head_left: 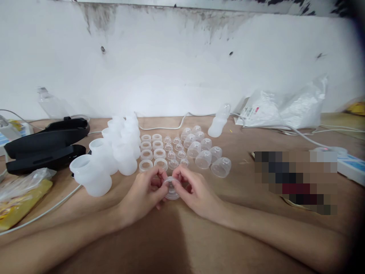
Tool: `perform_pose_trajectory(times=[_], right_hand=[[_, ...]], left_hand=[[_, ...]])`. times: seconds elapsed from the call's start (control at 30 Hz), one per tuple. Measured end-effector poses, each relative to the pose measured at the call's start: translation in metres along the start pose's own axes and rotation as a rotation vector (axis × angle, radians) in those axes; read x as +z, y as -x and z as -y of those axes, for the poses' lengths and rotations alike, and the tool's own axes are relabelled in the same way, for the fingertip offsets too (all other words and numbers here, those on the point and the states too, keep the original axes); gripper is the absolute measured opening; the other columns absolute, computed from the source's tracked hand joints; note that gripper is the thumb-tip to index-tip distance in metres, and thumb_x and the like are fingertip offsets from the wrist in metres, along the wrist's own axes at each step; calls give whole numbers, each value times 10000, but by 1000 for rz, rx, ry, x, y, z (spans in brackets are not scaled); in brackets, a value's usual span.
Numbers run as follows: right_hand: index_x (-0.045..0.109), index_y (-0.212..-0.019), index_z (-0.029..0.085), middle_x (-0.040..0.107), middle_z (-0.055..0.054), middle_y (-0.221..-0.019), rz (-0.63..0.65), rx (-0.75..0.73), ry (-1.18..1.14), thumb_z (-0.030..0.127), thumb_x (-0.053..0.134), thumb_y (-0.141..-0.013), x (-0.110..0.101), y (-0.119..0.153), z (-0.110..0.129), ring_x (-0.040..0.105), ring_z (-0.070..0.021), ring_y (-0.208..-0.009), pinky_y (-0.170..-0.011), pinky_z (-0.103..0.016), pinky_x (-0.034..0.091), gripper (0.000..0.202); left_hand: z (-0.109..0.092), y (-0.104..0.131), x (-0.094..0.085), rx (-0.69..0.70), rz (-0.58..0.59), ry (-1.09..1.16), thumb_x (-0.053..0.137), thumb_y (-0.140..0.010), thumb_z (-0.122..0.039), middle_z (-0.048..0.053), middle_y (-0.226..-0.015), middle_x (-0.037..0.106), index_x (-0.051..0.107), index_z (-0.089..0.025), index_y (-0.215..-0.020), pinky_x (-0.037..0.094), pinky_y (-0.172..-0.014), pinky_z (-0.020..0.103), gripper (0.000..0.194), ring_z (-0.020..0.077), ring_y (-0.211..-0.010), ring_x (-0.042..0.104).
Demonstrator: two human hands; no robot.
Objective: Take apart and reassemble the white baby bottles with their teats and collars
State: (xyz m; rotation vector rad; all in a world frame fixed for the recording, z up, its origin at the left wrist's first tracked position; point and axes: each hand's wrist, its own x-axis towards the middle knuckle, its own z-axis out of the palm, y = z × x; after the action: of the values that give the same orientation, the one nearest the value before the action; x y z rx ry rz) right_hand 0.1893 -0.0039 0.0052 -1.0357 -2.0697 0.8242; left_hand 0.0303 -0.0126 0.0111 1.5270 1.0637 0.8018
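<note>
Pinched by left hand (146, 188) and right hand (196, 190): one clear round piece (172, 194), gripped at opposite edges, thumbs and fingers drawn narrow about it. Held at the near end of the laid-out rows, over the table (216, 243); cannot tell whether in contact with the surface.

To the left, standing in a close group: white bottles (98, 182), translucent. Mouths uncovered on the nearest; cannot see down to the bottoms, so contents unconfirmed. Beside these, laid flat in two columns of four: white rings (146, 158). Next along, also two columns of four: small clear teats (171, 156). Further right, in slanting lines, rounded ends up: clear domed caps (203, 160), see-through.

Standing alone behind the caps, near the wall (182, 76): white bottle with clear cap (215, 126), fitted on top; details under the cap too small to read.

Back right, against the wall: clear plastic bag (302, 108), bulging, filled with whitish material, not identifiable. Left edge: yellow bag (31, 198) with multicoloured matter showing through, not identifiable. Behind a black case (48, 139), leaning: clear bottle (51, 104), contents not readable.
</note>
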Motion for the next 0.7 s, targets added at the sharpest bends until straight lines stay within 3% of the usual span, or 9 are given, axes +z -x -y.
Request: perform_pose_trajectory(times=[0.27,0.43,0.7], right_hand=[[462,-932,211,520,-2,-782,-27,13,-73,265,492,-797,-1,2,-7,493,-99,-642,-467,-181,392,149],[439,-871,209,520,-7,-807,-39,4,-85,182,522,-736,1,5,-9,469,-82,-592,-429,-164,389,161],[448,-814,202,509,14,-728,-65,38,-50,152,527,-710,3,2,-8,469,-77,-558,-479,-187,426,140]], left_hand=[[2,-2,-9,104,33,-12,543,-772,-302,-11,-748,549,411,-196,-838,443,-467,180,182,87,-583,514],[1,-1,-12,102,-11,-165,582,-736,-252,-43,-646,517,442,-187,-769,356,-399,145,157,47,-460,445],[5,-3,-10,63,-51,-189,582,-701,-213,-53,-587,510,419,-182,-722,378,-379,153,167,60,-426,479]])
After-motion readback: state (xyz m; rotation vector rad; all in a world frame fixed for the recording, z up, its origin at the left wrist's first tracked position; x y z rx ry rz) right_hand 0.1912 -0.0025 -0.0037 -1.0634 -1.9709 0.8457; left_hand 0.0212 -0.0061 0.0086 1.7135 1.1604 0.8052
